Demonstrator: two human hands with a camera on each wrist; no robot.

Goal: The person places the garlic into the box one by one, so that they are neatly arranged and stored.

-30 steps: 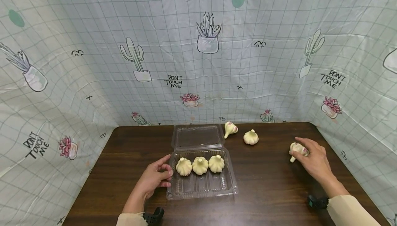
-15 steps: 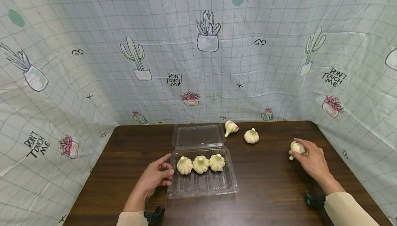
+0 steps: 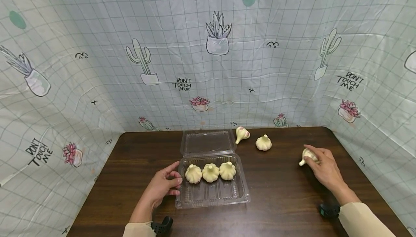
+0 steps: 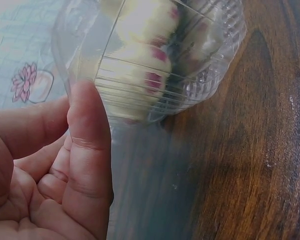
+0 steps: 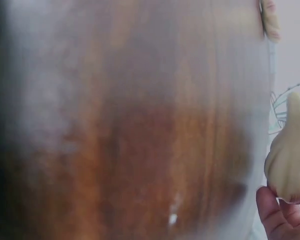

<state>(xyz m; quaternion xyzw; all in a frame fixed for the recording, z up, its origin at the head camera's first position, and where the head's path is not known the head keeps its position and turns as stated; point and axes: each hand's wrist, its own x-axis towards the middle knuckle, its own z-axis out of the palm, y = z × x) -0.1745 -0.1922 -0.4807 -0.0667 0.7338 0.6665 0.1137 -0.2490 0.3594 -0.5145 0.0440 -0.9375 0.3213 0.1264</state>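
Note:
A clear plastic clamshell container (image 3: 212, 197) stands with its lid swung back on the dark wooden table. Three garlic bulbs (image 3: 210, 172) sit side by side along the back of its tray. At the container's left side my left hand (image 3: 160, 183) pinches the rim; in the left wrist view the thumb (image 4: 90, 135) lies along the clear plastic wall. Over at the right, my right hand (image 3: 326, 166) grips another garlic bulb (image 3: 309, 155) between thumb and fingers, its stem pointing left. The right wrist view shows that bulb (image 5: 290, 160) above the fingertips.
Two more garlic bulbs lie on the table (image 3: 139, 150) beyond the container: one (image 3: 242, 134) next to the lid (image 3: 208, 142), the other (image 3: 263, 143) further right. A printed curtain (image 3: 208, 70) encloses the table's back and both sides.
My right hand has closed on the garlic bulb and moved it a little to the left. The left hand keeps its place on the container.

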